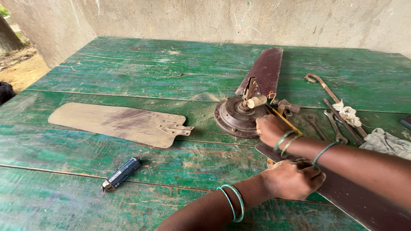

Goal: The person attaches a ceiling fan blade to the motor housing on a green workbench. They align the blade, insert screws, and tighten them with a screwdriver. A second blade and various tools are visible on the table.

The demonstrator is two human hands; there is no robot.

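A rusty brown ceiling fan motor [234,116] lies on the green wooden table [128,72]. One dark blade [265,68] points away from it, and another dark blade [355,201] runs toward the lower right. My right hand [269,129] is at the motor's near right edge, gripping a yellow-handled screwdriver [286,122]. My left hand [294,179] has its fingers curled and presses down on the root of the near blade. A cream cylinder [257,101] sits on top of the motor. Both wrists wear green bangles.
A detached, dusty tan blade [115,123] lies to the left with its bracket toward the motor. A small dark blue tool [121,173] sits near the front. Wrenches [336,126], a hooked rod [325,90], a white scrap [347,114] and a rag [387,143] lie at the right. A concrete wall stands behind.
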